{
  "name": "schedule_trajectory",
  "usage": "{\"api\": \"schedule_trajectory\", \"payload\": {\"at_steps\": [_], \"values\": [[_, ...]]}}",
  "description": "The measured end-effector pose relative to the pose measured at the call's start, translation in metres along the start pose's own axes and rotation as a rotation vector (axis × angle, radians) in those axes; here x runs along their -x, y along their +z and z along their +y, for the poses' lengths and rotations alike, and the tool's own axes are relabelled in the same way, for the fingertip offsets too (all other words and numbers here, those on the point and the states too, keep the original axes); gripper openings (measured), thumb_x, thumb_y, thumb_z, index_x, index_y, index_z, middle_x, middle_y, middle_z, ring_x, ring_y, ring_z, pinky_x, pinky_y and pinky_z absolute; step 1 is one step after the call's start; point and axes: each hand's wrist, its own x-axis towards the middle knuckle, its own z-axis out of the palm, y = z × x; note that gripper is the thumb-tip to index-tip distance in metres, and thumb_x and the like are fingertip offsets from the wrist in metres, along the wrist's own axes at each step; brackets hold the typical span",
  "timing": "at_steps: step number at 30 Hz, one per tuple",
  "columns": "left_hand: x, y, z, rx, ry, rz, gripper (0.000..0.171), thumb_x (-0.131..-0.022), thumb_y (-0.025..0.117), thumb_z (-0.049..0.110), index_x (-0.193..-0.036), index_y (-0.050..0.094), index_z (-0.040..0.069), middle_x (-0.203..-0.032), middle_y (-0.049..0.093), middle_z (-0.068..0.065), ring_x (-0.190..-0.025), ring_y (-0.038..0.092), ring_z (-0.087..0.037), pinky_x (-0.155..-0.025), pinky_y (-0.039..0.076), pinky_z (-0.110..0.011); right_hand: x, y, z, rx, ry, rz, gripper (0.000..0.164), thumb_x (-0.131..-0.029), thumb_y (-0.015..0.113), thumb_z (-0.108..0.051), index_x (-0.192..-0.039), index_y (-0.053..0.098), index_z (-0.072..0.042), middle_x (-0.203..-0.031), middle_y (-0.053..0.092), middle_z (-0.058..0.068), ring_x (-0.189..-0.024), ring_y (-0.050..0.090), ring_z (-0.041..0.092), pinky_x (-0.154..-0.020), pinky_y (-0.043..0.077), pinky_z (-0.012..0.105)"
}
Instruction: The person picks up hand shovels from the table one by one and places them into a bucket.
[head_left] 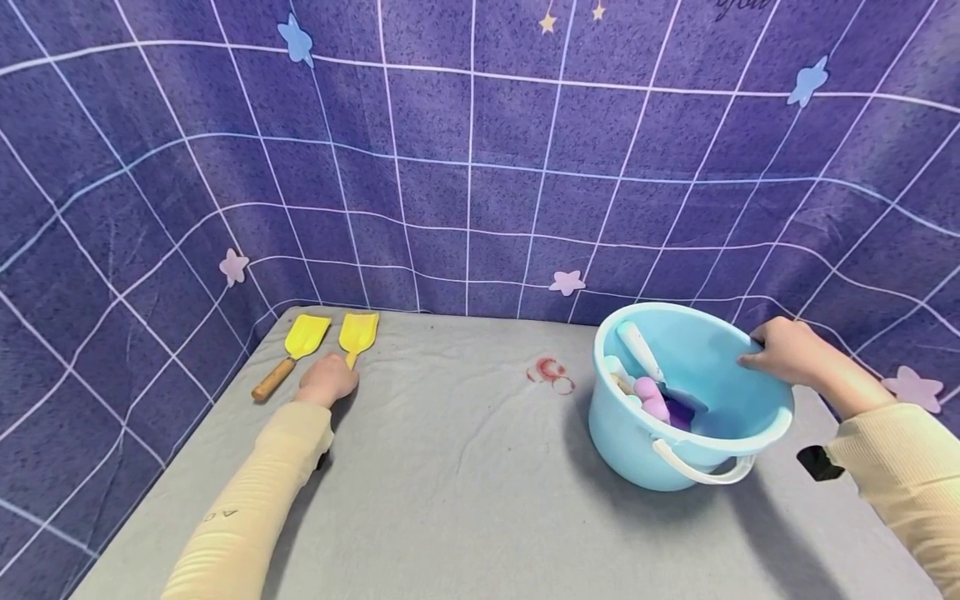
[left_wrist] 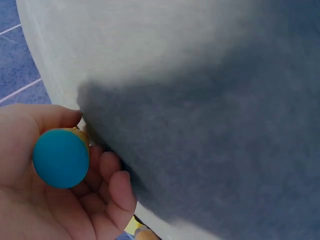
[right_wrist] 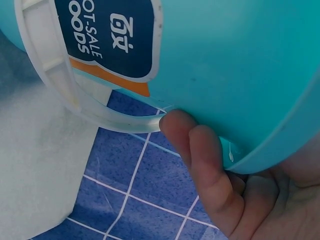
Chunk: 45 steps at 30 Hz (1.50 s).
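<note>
At the left of the head view, my left hand (head_left: 327,380) grips the handle of a small yellow toy shovel (head_left: 359,332), whose blade points toward the back edge. In the left wrist view, the fingers (left_wrist: 119,192) curl round that handle, and its round blue end (left_wrist: 61,158) faces the camera. A second yellow shovel (head_left: 306,335) with a wooden handle lies just left of it. On the right, my right hand (head_left: 795,358) holds the rim of a light blue bucket (head_left: 637,446). Inside are a pink rounded thing (head_left: 651,398), a purple piece (head_left: 679,413) and a pale handle (head_left: 640,350).
A grey cloth covers the table (head_left: 450,467). Red ring-shaped marks (head_left: 551,369) show on it left of the bucket. The bucket's white carrying handle (head_left: 701,473) hangs at its near side. A purple gridded curtain (head_left: 480,192) with stars stands behind and at both sides.
</note>
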Motion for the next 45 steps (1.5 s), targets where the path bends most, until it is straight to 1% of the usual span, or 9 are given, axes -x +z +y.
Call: {"api": "schedule_trajectory", "payload": {"at_steps": [6,14,20,26,28,34,38,41,45], "values": [[0.006,-0.010,0.004,-0.011,0.018,-0.037,0.042,-0.091,0.049,0.022,-0.112,0.054,-0.014,-0.099,0.059,-0.026,-0.079,0.055,-0.030,-0.067,0.049,-0.044,0.000,0.000,-0.001,-0.005,0.002,-0.001,0.023,-0.079,0.067,-0.014,-0.066,0.056,0.002,-0.056,0.051,0.001,-0.052,0.049,0.016,-0.049,0.041,0.029],[0.012,-0.023,0.011,-0.011,0.015,-0.035,0.042,-0.089,0.048,0.017,-0.115,0.053,-0.015,-0.108,0.057,-0.030,-0.082,0.054,-0.031,-0.069,0.049,-0.044,0.002,-0.001,-0.001,-0.012,0.009,-0.008,0.022,-0.078,0.066,-0.014,-0.068,0.057,0.003,-0.057,0.052,0.001,-0.052,0.050,0.016,-0.049,0.041,0.029],[0.012,-0.027,0.012,-0.044,-0.002,-0.053,0.040,-0.089,0.045,0.018,-0.113,0.054,-0.013,-0.102,0.058,-0.026,-0.079,0.054,-0.030,-0.066,0.048,-0.044,0.001,0.000,-0.002,-0.017,0.008,-0.007,0.022,-0.078,0.066,-0.014,-0.067,0.056,0.002,-0.057,0.051,0.001,-0.053,0.049,0.016,-0.049,0.041,0.029],[0.013,-0.035,0.011,-0.042,0.003,-0.046,0.046,-0.089,0.045,0.022,-0.118,0.051,-0.014,-0.111,0.056,-0.033,-0.094,0.058,-0.041,-0.079,0.046,-0.056,0.002,0.001,-0.002,-0.029,0.017,-0.019,0.022,-0.079,0.066,-0.014,-0.069,0.057,0.003,-0.058,0.052,0.002,-0.053,0.050,0.017,-0.049,0.043,0.030],[0.014,-0.038,0.010,-0.043,0.011,-0.040,0.047,-0.089,0.045,0.023,-0.117,0.052,-0.013,-0.112,0.055,-0.033,-0.096,0.057,-0.043,-0.081,0.045,-0.057,0.002,0.000,-0.002,-0.030,0.020,-0.023,0.022,-0.079,0.066,-0.014,-0.069,0.057,0.004,-0.058,0.052,0.002,-0.053,0.051,0.017,-0.049,0.043,0.030],[0.019,-0.047,0.009,-0.055,0.030,-0.023,0.042,-0.089,0.044,0.021,-0.113,0.055,-0.012,-0.102,0.059,-0.027,-0.082,0.056,-0.032,-0.071,0.048,-0.051,0.003,0.000,-0.003,-0.026,0.017,-0.016,0.022,-0.079,0.066,-0.014,-0.068,0.057,0.003,-0.058,0.051,0.002,-0.053,0.050,0.017,-0.049,0.042,0.030],[0.022,-0.052,0.010,-0.067,0.049,-0.005,0.040,-0.088,0.046,0.020,-0.109,0.056,-0.013,-0.098,0.059,-0.027,-0.080,0.056,-0.032,-0.069,0.049,-0.050,0.003,0.000,-0.003,-0.026,0.013,-0.013,0.022,-0.079,0.066,-0.014,-0.067,0.056,0.002,-0.058,0.051,0.001,-0.053,0.049,0.017,-0.049,0.041,0.029],[0.025,-0.057,0.011,-0.084,0.088,0.012,0.037,-0.087,0.047,0.019,-0.103,0.057,-0.013,-0.094,0.060,-0.027,-0.077,0.056,-0.032,-0.069,0.049,-0.047,0.003,-0.001,-0.003,-0.024,0.010,-0.010,0.022,-0.079,0.066,-0.014,-0.066,0.056,0.001,-0.057,0.050,0.001,-0.053,0.049,0.017,-0.049,0.040,0.029],[0.028,-0.064,0.014,-0.100,0.119,0.026,0.032,-0.086,0.048,0.018,-0.097,0.059,-0.010,-0.093,0.060,-0.025,-0.076,0.056,-0.031,-0.065,0.049,-0.045,0.002,-0.001,-0.001,-0.014,-0.009,0.008,0.024,-0.078,0.067,-0.016,-0.062,0.053,-0.003,-0.055,0.048,-0.001,-0.051,0.047,0.015,-0.049,0.039,0.029]]}}
